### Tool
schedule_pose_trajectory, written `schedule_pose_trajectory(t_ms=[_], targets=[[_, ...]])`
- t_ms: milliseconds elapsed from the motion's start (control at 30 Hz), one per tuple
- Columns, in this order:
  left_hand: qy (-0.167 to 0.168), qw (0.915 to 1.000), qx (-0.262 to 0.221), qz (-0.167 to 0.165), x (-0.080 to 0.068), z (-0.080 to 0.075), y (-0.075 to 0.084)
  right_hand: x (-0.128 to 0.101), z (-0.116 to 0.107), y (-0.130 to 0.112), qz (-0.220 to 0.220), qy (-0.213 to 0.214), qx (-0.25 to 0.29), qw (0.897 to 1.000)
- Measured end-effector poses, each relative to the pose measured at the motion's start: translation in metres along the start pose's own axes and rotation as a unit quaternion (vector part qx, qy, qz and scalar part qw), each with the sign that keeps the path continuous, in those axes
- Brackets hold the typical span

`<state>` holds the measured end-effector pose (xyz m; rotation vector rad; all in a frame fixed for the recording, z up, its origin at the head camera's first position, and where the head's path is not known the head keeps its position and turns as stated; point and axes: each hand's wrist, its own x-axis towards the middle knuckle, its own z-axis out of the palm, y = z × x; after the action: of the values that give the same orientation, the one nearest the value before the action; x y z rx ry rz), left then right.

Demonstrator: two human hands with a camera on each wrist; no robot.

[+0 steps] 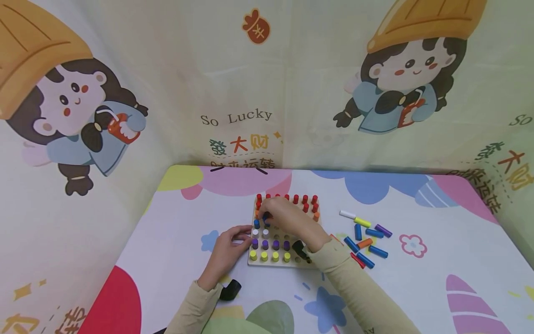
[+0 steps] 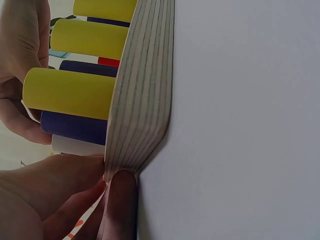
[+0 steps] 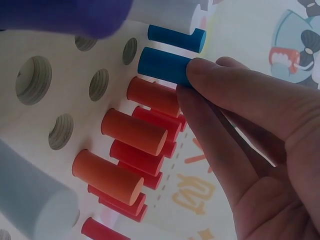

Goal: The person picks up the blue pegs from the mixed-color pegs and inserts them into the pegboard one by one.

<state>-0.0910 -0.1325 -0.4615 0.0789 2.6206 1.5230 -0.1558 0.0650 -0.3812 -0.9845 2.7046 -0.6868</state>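
A wooden pegboard [image 1: 271, 265] carries rows of red, orange, blue, white, purple and yellow pegs. My right hand [image 1: 288, 215] reaches over its left part and pinches a blue peg [image 3: 162, 65] between thumb and fingertips. That peg stands in the board beside another blue peg [image 3: 177, 39] and an orange peg [image 3: 152, 96]. At the board's left side, my left hand [image 1: 227, 246] holds the edge; in the left wrist view the thumb lies by the pegs and a finger presses the layered board edge [image 2: 145, 85]. Part of the orange row is hidden behind my right hand in the head view.
Loose pegs lie right of the board: several blue pegs [image 1: 378, 251], a white peg [image 1: 347, 214], a yellow peg [image 1: 362, 222], a purple peg [image 1: 383, 230], and an orange peg [image 1: 365, 243]. My right forearm [image 1: 354, 278] crosses the board's right side. A printed curtain [image 1: 308, 93] hangs behind the table.
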Motion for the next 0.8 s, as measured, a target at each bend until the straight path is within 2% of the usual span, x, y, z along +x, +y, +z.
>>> schedule_pose_trajectory(t_ms=[200, 500, 800], targets=[[0.0, 1.0, -0.004, 0.0, 0.0003, 0.0003, -0.0005, 0.0013, 0.002, 0.0012, -0.014, 0.0, 0.002, 1.0], [0.002, 1.0, -0.005, -0.002, 0.0004, -0.0003, -0.0017, 0.0021, 0.0034, 0.0003, -0.008, -0.001, -0.004, 1.0], [0.0, 1.0, 0.0, -0.007, 0.0007, -0.0001, -0.0012, 0.0041, 0.0076, 0.0026, 0.005, -0.022, 0.005, 1.0]])
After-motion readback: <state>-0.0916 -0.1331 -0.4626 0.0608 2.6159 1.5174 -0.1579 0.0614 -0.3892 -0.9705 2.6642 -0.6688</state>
